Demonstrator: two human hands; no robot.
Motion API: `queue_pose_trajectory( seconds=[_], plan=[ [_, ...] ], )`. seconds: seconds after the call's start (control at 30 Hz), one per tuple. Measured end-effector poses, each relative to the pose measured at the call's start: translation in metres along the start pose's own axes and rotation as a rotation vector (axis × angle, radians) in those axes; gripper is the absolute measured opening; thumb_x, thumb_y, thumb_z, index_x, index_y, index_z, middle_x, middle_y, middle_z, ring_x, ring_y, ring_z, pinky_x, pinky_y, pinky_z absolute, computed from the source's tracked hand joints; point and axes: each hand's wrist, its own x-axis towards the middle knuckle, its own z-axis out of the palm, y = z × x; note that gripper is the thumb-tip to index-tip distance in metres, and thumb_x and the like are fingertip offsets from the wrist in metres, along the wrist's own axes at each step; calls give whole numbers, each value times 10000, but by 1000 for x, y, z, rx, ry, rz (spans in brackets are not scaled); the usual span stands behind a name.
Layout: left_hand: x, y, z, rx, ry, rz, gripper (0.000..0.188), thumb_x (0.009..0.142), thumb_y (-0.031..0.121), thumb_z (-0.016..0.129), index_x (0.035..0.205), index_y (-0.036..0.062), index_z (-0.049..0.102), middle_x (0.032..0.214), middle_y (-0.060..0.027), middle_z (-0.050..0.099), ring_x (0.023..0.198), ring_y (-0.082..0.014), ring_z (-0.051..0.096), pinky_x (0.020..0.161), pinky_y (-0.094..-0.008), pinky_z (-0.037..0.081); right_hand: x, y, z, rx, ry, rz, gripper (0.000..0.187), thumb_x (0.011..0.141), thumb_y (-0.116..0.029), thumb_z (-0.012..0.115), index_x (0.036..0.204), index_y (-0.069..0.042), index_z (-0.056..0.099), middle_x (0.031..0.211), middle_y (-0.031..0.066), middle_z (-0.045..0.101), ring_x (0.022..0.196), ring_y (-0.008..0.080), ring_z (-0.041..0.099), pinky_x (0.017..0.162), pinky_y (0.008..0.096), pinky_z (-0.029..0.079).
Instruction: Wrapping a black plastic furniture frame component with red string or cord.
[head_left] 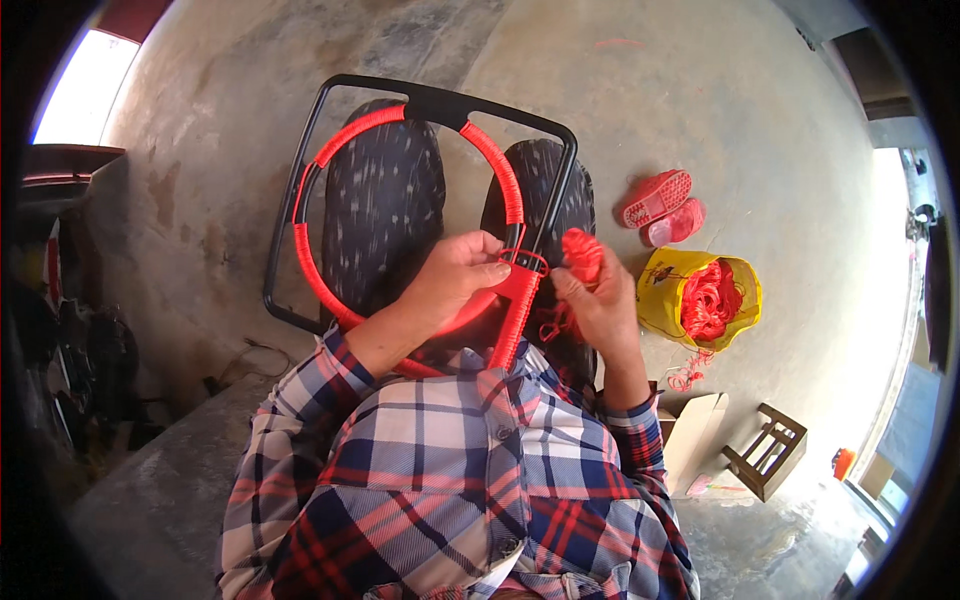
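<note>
Across my lap lies a black metal frame (437, 100), a rounded rectangle with a ring inside it. Red cord (497, 170) is wound tightly round much of the ring, and bare black stretches show between the wrapped parts. My left hand (462, 277) pinches at the ring's right side, by a loose loop of red cord. Just right of the ring, my right hand (598, 300) is closed round a bundle of red cord (582, 252). Strands hang below that hand. A wrapped red band (517, 310) runs down from the loop toward my shirt.
On the floor to the right stands a yellow bag (660, 290) full of red cord. Red shoes (657, 200) lie beyond it. Nearer me are an open cardboard box (695, 440) and a small wooden stool (767, 452). Dark clutter (80, 370) fills the left edge.
</note>
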Motion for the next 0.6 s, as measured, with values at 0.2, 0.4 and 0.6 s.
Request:
queue_pose_trajectory(
  seconds=[0.2, 0.4, 0.6],
  plan=[
    [0, -1, -3, 51, 84, -75, 147, 866, 49, 574, 1001, 2, 541, 916, -84, 639, 790, -137, 639, 568, -246, 522, -9, -14, -17, 573, -110, 190, 264, 786, 53, 613, 1026, -33, 548, 694, -25, 547, 508, 44, 486, 456, 198, 387],
    [-4, 10, 1, -134, 71, -54, 220, 902, 151, 540, 1065, 3, 546, 943, -74, 637, 805, -153, 640, 649, -265, 528, -9, 17, -129, 429, 253, 165, 228, 823, -102, 591, 1026, -8, 544, 767, 43, 595, 645, 118, 568, 566, 250, 450],
    [9, -7, -17, -296, 27, -98, 272, 956, 245, 453, 1092, 33, 557, 976, -46, 626, 885, -132, 587, 834, -292, 475, -76, 91, -296, 828, 1029, -192, 213, 904, -260, 552, 784, -99, 481, 682, 52, 560, 691, 232, 586, 682, 484, 523]
  ],
)
